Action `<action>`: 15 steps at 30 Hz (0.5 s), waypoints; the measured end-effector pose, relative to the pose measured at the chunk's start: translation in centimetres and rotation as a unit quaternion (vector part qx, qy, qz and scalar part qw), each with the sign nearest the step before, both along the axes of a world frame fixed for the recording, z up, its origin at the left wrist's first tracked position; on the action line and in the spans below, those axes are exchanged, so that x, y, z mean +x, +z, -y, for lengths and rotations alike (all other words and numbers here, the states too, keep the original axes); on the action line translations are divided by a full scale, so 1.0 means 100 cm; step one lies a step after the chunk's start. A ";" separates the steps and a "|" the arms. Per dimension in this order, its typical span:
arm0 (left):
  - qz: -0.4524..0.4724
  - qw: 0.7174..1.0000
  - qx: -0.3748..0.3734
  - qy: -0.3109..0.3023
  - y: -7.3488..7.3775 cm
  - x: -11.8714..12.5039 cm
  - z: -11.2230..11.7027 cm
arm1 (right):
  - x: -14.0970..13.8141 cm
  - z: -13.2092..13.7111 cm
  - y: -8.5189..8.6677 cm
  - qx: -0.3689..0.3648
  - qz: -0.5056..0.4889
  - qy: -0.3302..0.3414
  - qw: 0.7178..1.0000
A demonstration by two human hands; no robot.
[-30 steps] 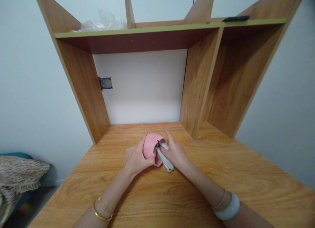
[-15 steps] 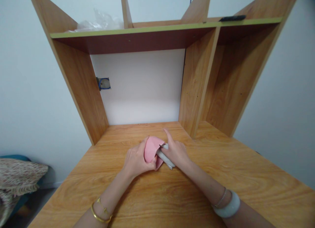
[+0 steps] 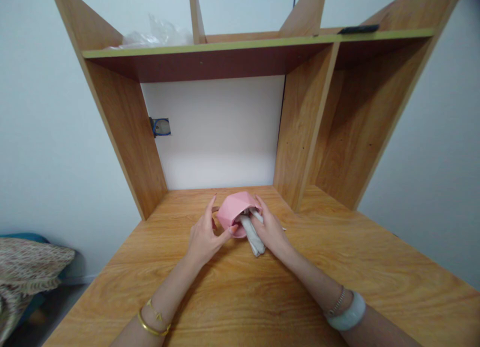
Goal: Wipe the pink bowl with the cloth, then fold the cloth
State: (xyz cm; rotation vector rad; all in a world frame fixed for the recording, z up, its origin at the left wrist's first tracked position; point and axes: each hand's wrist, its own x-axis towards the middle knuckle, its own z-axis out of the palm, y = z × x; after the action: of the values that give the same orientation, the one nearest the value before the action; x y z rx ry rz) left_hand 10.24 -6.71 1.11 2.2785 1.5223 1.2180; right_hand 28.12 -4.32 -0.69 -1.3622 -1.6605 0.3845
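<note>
Two hands are meeting over one small pink cup point(image 3: 235, 212), which is lying tipped on its side near the middle of the wooden desk point(image 3: 337, 267), its mouth turned toward the person and slightly to the right. The left hand point(image 3: 204, 234) is cupping the pink cup from its left flank: the thumb is pressing the lower rim while the fingers are standing spread and lifted off the wall (a loose, open grip rather than a clamp). The right hand point(image 3: 270, 230) is sitting just right of the mouth, its grip pinching a folded grey cloth point(image 3: 253, 237) whose far end is going into the cup's opening.

The grey cloth's long axis is running from the cup's mouth down toward the person, roughly in line with the right forearm, so the opening is lying up and left of the right grip. Both hands are touching the work, with the right one nearer the mouth and the left one nearer the base. A shelf unit point(image 3: 300, 127) is rising behind, well apart from the hands.
</note>
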 end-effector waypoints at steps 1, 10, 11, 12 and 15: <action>0.006 1.000 -0.012 -0.011 -0.001 0.002 0.001 | -0.001 -0.001 0.000 0.004 -0.036 0.016 0.999; 0.126 0.985 -0.066 -0.096 -0.012 0.014 0.000 | -0.008 -0.007 -0.003 0.008 -0.119 0.053 0.991; 0.121 0.987 -0.063 -0.087 -0.011 0.013 0.000 | -0.007 -0.007 -0.003 -0.008 -0.104 0.026 0.994; 0.109 0.989 -0.059 -0.078 -0.010 0.013 0.000 | -0.006 -0.006 -0.001 -0.026 -0.088 0.001 0.996; 0.058 0.995 -0.057 -0.058 -0.007 0.012 0.003 | -0.001 -0.004 0.004 -0.065 -0.036 -0.042 0.996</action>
State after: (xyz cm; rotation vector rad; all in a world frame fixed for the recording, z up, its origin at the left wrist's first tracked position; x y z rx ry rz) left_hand 11.45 -6.99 0.41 2.1512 1.3626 1.1792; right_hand 28.05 -3.95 -0.32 -1.4922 -1.5362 0.4933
